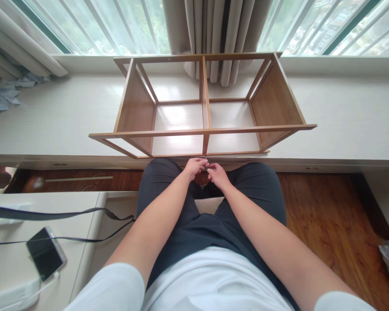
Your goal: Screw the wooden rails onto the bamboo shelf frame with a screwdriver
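Both hands meet above my lap, just in front of the near edge of a wooden frame [210,130]. My left hand [195,167] is closed in a pinch, its fingertips on a tiny pale thing too small to name. Close beside it, my right hand [218,176] has its fingers curled and pressed together; what they hold, if anything, I cannot make out. The brown frame has open sections, a middle divider and solid end panels, and rests on a pale ledge [337,112] under the window.
Grey curtains [210,39] hang behind the frame. At the left, a pale desk [84,211] carries a phone [46,252] with a white cable, and black straps [84,211] cross above it. Crumpled pale scraps [3,97] lie on the ledge's far left. Wooden floor [324,216] shows at right.
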Tool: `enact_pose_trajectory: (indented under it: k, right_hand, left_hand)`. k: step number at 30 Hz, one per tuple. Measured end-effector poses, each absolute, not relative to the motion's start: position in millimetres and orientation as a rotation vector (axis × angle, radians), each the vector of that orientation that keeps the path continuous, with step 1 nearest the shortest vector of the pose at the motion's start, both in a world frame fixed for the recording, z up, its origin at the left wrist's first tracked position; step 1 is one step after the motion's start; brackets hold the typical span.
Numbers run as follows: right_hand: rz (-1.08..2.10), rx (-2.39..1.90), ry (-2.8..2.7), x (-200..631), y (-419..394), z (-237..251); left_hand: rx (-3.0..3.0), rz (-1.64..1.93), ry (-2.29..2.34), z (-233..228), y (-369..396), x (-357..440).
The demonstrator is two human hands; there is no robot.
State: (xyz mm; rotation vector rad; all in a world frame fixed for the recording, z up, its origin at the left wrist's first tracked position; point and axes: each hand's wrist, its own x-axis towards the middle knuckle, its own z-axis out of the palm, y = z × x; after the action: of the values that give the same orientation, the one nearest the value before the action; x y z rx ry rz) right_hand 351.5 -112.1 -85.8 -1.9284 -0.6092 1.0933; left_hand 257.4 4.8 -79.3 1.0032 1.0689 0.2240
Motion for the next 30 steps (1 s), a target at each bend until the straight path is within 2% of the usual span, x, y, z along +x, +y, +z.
enact_pose_trajectory:
  k: [9, 23, 30]
  right_hand:
    - [1.084, -1.856, -0.554, 352, -111, -78]
    - [1.419, -1.561, -0.294, 348, -109, -61]
    - [1.423, -1.506, -0.213, 350, -110, -59]
  left_hand:
    - [1.033, 0.187, 1.06, -76, 4, 258]
    - [1.059, 0.159, 1.075, -72, 2, 261]
    - [1.052, 0.174, 1.06, -73, 2, 261]
